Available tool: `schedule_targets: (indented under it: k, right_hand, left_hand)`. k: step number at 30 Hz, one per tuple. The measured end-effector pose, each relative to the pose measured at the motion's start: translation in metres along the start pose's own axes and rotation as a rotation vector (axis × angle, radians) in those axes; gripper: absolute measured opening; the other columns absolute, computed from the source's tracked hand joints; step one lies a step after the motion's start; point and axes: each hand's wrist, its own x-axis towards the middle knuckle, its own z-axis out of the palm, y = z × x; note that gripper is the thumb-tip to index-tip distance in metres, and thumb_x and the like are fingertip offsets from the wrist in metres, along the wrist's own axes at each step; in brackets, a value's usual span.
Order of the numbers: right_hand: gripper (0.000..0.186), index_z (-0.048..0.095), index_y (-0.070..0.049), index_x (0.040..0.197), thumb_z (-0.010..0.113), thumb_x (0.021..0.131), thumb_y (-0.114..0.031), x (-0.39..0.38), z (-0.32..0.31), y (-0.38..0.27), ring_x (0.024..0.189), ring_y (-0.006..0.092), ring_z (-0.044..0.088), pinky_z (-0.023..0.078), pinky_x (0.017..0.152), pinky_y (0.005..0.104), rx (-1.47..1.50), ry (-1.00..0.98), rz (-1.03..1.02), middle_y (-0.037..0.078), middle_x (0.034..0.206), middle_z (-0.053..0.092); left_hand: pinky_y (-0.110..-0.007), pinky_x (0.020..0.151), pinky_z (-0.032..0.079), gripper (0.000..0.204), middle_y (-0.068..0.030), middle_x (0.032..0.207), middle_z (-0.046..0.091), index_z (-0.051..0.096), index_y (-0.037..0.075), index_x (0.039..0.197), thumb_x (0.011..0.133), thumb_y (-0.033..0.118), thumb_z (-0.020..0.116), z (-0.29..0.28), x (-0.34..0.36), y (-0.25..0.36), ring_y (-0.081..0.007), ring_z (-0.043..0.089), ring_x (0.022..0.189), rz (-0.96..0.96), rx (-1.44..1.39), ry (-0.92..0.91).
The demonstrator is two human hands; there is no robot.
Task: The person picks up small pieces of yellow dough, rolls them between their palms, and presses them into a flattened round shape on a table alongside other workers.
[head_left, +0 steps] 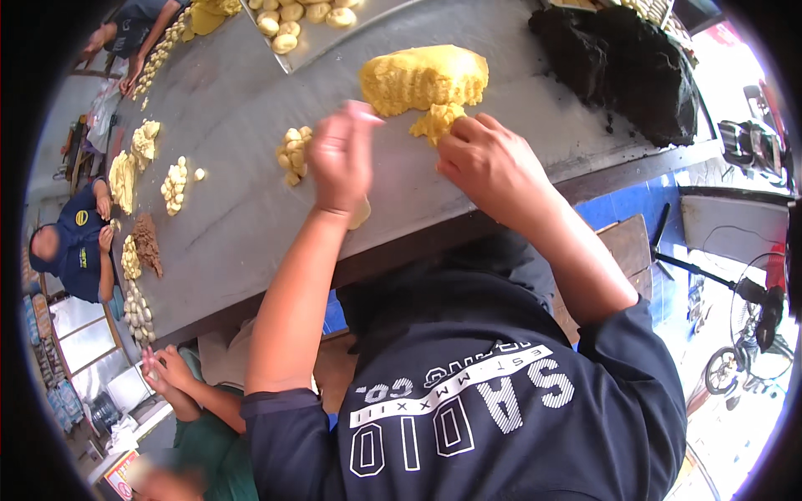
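Two sets of fingers are reaching over the grey bench (242, 167); the right fingers (478, 128) are bending down against a small crumbly yellow lump (434, 123), their tips hiding from view, so I cannot tell whether they are clamping on it; the left fingers (361, 115) are blurring, a short way left of that lump, and I cannot tell whether they are standing apart or together; just beyond the right fingers a big yellow dough block (424, 73) is lying, its near face showing rough grooves, its lower edge touching the small lump.

Just left of the left fingers a cluster of pale yellow balls (292, 157) is sitting on the bench; nearer the body than those fingers, a pale rounded piece (360, 214) is peeking out beside the wrist; beyond them a tray (316, 52) is holding more balls (292, 12); to the right of the right fingers a crumpled black sheet (622, 75) is lying in a heap.

Farther left of both sets of fingers, another ball cluster (175, 185) and a brown crumbly mass (148, 244) are resting; past these, a co-worker in dark blue (79, 250) is standing at the bench; another in green (213, 442) is bringing both hands together near its edge.
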Motion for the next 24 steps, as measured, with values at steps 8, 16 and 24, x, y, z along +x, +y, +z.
schedule_targets:
  k: [8,16,24]
  right_hand:
    - [0.029,0.08,-0.008,0.119,0.087,0.09,-0.01,-0.041,-0.011,0.006,0.111,0.0355,0.072,0.063,0.097,0.0467,0.097,0.103,0.127,0.01,0.123,0.075]
    - [0.03,0.081,-0.006,0.122,0.082,0.091,-0.008,-0.022,-0.013,-0.016,0.113,0.0355,0.072,0.063,0.098,0.0462,0.272,0.096,-0.019,0.01,0.123,0.076]
    - [0.029,0.077,-0.006,0.124,0.076,0.095,-0.008,-0.001,0.008,-0.059,0.112,0.0355,0.076,0.065,0.095,0.0457,0.549,0.177,-0.036,0.012,0.125,0.075]
  left_hand:
    - [-0.047,0.086,0.049,0.018,-0.0048,0.095,0.073,0.09,0.011,0.118,0.103,0.021,0.086,-0.062,-0.081,0.047,-0.0261,0.067,0.087,-0.09,0.832,-0.218]
    - [-0.041,0.097,0.06,0.01,-0.0135,0.121,0.079,0.067,-0.001,0.118,0.117,0.009,0.067,-0.049,-0.09,0.048,-0.0243,0.075,0.109,-0.45,0.068,-0.053]
    - [-0.041,0.118,0.058,0.052,-0.0292,0.156,0.069,0.044,-0.004,0.169,0.124,0.018,0.057,-0.011,-0.074,0.08,-0.0268,0.072,0.138,-0.699,-0.57,0.211]
